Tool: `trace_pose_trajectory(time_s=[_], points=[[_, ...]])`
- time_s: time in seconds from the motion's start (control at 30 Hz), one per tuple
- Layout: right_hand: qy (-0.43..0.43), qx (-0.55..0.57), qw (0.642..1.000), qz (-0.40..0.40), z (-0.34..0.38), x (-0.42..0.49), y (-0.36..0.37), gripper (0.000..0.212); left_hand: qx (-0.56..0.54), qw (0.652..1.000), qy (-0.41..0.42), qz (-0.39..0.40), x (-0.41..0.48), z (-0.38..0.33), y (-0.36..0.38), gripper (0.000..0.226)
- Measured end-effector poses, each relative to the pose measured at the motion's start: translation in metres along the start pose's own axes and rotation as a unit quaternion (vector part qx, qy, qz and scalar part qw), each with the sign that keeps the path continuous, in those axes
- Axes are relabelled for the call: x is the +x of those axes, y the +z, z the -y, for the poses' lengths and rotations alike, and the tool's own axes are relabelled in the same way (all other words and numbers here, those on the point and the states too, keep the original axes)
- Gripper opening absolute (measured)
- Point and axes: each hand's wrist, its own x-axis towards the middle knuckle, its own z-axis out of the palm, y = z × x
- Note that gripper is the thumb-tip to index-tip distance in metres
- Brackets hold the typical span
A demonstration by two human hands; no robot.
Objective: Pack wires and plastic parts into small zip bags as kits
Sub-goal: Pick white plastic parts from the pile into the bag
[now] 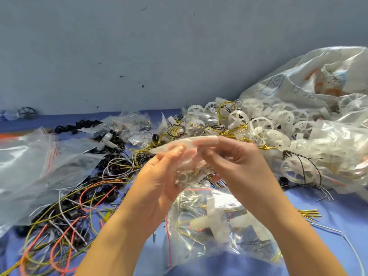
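Note:
A small clear zip bag (189,168) hangs between both hands above the blue table, with white plastic parts and wire visible inside its lower half. My left hand (159,176) holds the bag from the left, thumb pressed near its top strip. My right hand (235,164) pinches the top strip from the right, fingers laid along it. Filled zip bags (219,226) lie just below the hands. Loose orange, yellow and grey wires (65,216) tangle at the lower left. White plastic wheels (278,120) are heaped at the right.
A large clear sack (310,82) spills wheels at the back right. Empty zip bags with red strips (35,162) lie at the left. Black plastic rings (75,126) sit behind them. A blue-grey wall (139,52) closes the back. Bare blue tabletop (338,220) shows at the lower right.

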Motion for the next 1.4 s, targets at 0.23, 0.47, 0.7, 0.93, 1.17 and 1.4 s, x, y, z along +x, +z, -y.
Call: trace_pose_trajectory(time_s=[0.23, 0.47, 0.7, 0.93, 1.17, 1.4], points=[[0.081, 0.090, 0.992, -0.023, -0.002, -0.001, 0.000, 0.011, 0.063, 0.995, 0.051, -0.055, -0.005, -0.006, 0.001, 0.025], [0.168, 0.206, 0.963, -0.038, -0.014, -0.004, 0.000, 0.014, 0.092, 0.992, -0.086, -0.030, -0.007, 0.003, -0.003, 0.033], [0.220, 0.275, 0.935, -0.046, -0.022, -0.004, -0.002, 0.021, 0.222, 0.973, 0.042, -0.053, -0.009, -0.021, 0.001, 0.035], [0.215, 0.295, 0.931, -0.021, -0.024, -0.004, -0.001, 0.013, 0.197, 0.976, 0.069, -0.065, -0.015, -0.022, -0.001, 0.030], [0.198, 0.326, 0.924, -0.018, -0.029, -0.007, 0.003, 0.016, 0.216, 0.970, 0.104, -0.033, -0.017, -0.021, 0.004, 0.026], [0.183, 0.304, 0.935, -0.016, -0.028, -0.008, 0.004, 0.013, 0.098, 0.995, -0.013, -0.032, -0.014, -0.012, -0.010, 0.028]])
